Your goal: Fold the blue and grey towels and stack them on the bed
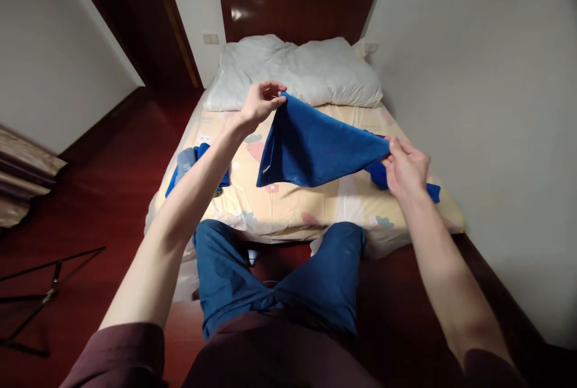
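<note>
A blue cloth (320,141) is stretched between my two hands above the bed. My left hand (264,101) pinches its upper left corner, and the folded left edge hangs down from there with a small pale tag near the bottom. Lower and to the right, my right hand (407,165) grips the opposite corner between thumb and fingers. Behind that hand lies more blue fabric (377,174) on the bed, partly hidden. Beyond my left forearm, a grey-blue rolled item (186,162) rests on folded blue fabric (202,150).
The bed (297,210) has a cream patterned sheet, with a pale bulky pillow or quilt (297,69) against the dark headboard (297,12). My knees touch or nearly touch its front edge. A black stand's legs (54,280) and a curtain (24,174) are at left; a wall is at right.
</note>
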The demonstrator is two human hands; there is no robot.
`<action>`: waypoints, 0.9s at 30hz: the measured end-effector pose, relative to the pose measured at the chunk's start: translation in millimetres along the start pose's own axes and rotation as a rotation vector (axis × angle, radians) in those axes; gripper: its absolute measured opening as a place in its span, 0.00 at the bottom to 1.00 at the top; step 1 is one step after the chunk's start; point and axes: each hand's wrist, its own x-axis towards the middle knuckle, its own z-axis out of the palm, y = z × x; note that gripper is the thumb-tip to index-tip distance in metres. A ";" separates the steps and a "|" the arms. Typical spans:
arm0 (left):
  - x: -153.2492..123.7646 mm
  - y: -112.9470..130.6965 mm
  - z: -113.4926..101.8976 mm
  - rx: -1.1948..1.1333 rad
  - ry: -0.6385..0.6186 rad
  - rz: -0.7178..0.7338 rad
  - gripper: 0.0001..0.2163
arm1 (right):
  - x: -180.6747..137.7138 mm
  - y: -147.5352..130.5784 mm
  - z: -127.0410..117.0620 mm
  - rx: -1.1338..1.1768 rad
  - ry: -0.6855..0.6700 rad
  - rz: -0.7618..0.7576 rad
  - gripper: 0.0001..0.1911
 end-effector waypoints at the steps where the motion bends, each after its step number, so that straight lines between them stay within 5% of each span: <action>1: -4.1 4.0 -4.0 -0.007 0.011 0.002 0.09 | 5.7 -4.4 3.6 0.009 -0.001 0.020 0.14; 19: -38.4 -7.9 -49.9 0.038 0.081 -0.065 0.13 | 2.9 -27.9 19.9 -0.137 -0.123 0.080 0.20; 27: -99.9 6.7 -60.6 0.116 0.053 -0.179 0.16 | -43.5 -46.7 -0.7 -0.182 -0.205 0.197 0.20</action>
